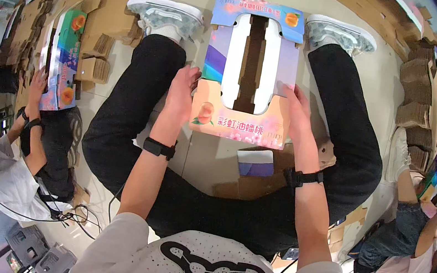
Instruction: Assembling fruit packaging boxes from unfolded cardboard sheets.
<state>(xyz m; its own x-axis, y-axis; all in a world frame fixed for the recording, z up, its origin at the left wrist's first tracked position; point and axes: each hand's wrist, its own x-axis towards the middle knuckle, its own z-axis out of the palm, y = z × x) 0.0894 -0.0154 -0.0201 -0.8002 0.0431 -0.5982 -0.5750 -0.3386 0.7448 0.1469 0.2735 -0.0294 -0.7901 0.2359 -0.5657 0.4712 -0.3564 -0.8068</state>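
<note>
A colourful printed cardboard fruit box point(217, 58) sits on the floor between my feet. Peach pictures mark its orange near flap and its blue far flap. White inner panels flank a long central gap, through which brown cardboard shows. My left hand point(182, 88) presses against the box's left side, close to the near corner. On the opposite side, my right hand point(297, 107) grips the near right edge, thumb toward the top. The fingertips of both hands are partly hidden by the box walls.
A loose white and purple card piece point(255, 163) lies near my right knee, over brown cardboard point(233, 190). Flat brown cardboard stacks point(116, 10) line the left and the right point(421, 87). Co-workers sit on either side; the left one handles a similar box point(65, 62).
</note>
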